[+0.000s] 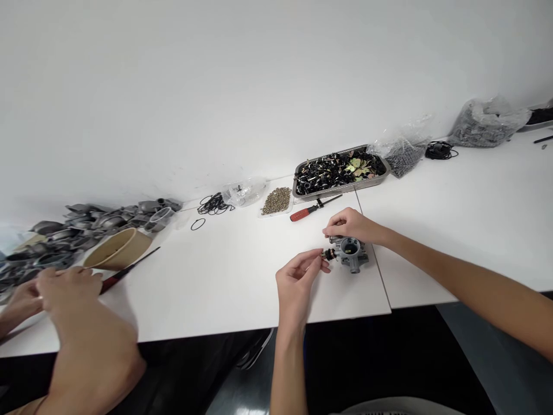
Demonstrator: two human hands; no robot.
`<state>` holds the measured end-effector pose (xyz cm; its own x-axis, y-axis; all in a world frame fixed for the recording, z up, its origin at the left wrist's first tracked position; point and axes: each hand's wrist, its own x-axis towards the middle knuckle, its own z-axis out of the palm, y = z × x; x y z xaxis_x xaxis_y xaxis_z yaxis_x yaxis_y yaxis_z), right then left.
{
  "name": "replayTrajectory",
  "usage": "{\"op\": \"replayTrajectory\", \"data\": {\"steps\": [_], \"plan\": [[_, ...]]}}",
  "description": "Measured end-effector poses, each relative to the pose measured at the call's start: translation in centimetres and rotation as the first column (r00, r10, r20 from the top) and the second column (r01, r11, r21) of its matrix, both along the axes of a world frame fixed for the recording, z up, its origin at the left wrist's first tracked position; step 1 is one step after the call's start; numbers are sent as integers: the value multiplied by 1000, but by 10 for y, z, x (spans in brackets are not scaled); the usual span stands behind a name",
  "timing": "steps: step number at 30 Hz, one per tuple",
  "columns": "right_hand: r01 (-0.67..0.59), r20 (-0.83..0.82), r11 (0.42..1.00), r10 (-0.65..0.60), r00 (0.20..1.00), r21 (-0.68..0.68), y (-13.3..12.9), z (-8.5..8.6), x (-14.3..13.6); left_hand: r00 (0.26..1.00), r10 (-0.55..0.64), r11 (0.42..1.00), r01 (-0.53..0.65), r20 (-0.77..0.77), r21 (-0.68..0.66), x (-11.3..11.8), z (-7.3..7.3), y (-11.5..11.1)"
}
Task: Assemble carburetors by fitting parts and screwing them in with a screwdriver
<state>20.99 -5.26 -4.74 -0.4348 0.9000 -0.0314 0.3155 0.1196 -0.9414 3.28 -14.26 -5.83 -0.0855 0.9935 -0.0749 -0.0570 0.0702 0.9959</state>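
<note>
A grey metal carburetor rests on the white table in front of me. The fingertips of my left hand pinch a small black fitting with reddish rings at the carburetor's left side. Whether that fitting is screwed in or only held against the body, I cannot tell. My right hand is closed over the carburetor's upper left edge, its fingers partly hiding the metal there. Just beyond lies a red-handled screwdriver, touched by neither hand.
Behind stand a metal tray of black and brassy parts, a heap of small brass pieces and plastic bags. Black rubber rings lie farther left. A co-worker's hands work beside a tan container and grey castings.
</note>
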Motion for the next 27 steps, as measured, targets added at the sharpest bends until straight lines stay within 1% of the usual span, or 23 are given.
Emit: {"op": "replayTrajectory", "data": {"steps": [5, 9, 12, 15, 18, 21, 25, 27], "plan": [[5, -1, 1000, -5, 1000, -5, 0, 0, 0, 996, 63, 997, -60, 64, -51, 6, -2, 4], [-5, 1, 1000, 5, 1000, 4, 1, -2, 0, 993, 84, 994, -77, 81, -76, 7, -1, 3], [-4, 5, 1000, 4, 1000, 12, 3, -5, 0, 995, 81, 995, -78, 59, -57, 8, -1, 1], [0, 3, 1000, 0, 1000, 11, 4, -6, 0, 996, 61, 998, -60, 69, -17, 12, -2, 0], [-1, -5, 1000, 1, 1000, 9, 3, -6, 0, 995, 47, 998, -50, 82, 36, 18, -3, 0], [-3, -6, 1000, 3, 1000, 5, 3, -4, 0, 996, 50, 997, -55, 75, 60, 21, -2, -1], [-2, -13, 1000, 2, 1000, -9, 2, -3, 0, 997, 34, 994, -41, 76, 98, 20, 0, -7], [-4, -27, 1000, 3, 1000, -21, 2, -4, -1, 999, 25, 992, -31, 44, 120, 20, -2, -13]]}}
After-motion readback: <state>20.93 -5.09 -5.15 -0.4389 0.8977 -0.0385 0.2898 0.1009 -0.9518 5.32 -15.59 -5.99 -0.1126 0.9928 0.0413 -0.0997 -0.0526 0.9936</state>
